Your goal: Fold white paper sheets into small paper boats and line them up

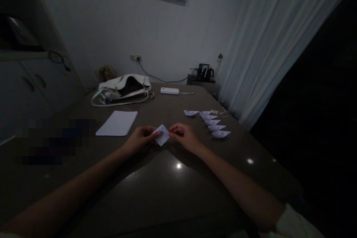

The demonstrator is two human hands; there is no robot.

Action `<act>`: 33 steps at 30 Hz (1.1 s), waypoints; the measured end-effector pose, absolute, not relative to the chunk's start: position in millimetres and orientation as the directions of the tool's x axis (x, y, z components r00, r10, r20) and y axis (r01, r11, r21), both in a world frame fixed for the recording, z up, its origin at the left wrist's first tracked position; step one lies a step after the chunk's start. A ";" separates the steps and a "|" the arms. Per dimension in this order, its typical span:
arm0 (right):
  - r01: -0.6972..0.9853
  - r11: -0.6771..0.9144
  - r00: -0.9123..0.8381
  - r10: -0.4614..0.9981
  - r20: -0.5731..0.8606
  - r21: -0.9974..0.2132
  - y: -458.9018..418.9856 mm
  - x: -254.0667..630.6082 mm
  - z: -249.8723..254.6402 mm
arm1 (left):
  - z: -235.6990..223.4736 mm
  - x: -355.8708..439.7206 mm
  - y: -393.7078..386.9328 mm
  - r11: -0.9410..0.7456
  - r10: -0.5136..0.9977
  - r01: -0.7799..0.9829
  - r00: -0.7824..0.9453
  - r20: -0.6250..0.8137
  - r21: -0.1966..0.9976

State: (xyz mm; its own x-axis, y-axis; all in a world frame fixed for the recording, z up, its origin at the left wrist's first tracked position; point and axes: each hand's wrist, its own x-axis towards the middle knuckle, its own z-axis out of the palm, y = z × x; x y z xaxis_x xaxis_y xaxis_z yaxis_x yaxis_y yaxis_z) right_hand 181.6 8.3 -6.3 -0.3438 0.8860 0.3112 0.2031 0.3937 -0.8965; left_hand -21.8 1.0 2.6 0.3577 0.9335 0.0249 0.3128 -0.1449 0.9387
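Between my two hands is a small folded piece of white paper (162, 138), diamond-shaped with a crease down its middle. My left hand (141, 137) pinches its left corner, thumb on the near face and the other fingers behind. At the right corner my right hand (185, 136) grips it between thumb and curled fingers. Several folded paper boats (214, 122) stand in a slanting row to the right of my right hand. A stack of white paper sheets (117, 123) lies to the left of my left hand.
The dark glossy table (156, 193) carries a white handbag (124, 88) at the back left. A white power bank (170, 91) with a short cable lies at the back. Behind the table's far right corner stands a black kettle (206, 72). A pale curtain (256, 44) hangs at right.
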 end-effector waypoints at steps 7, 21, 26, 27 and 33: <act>0.088 0.184 -0.301 0.942 0.150 -0.979 14.1 181.3 -10.8 | 1.6 -22.9 0.7 -0.087 0.950 0.275 0.313 -0.003 0.957; 0.053 0.178 -0.298 0.942 0.155 -0.983 12.6 180.4 -10.7 | 12.0 -16.9 -8.3 0.041 0.954 0.153 0.289 -0.084 0.987; 0.056 0.272 -0.287 0.926 0.245 -0.961 13.3 179.9 -12.4 | 6.1 -18.7 -4.5 0.059 0.946 0.090 0.313 -0.084 0.994; 0.053 0.276 -0.283 0.926 0.250 -0.960 13.5 180.0 -12.4 | 5.1 -19.1 -4.1 0.070 0.944 0.082 0.317 -0.093 0.994; 0.009 0.263 -0.270 0.930 0.251 -0.965 15.6 181.3 -12.4 | 6.3 -18.6 -6.7 0.087 0.936 0.018 0.341 -0.088 0.996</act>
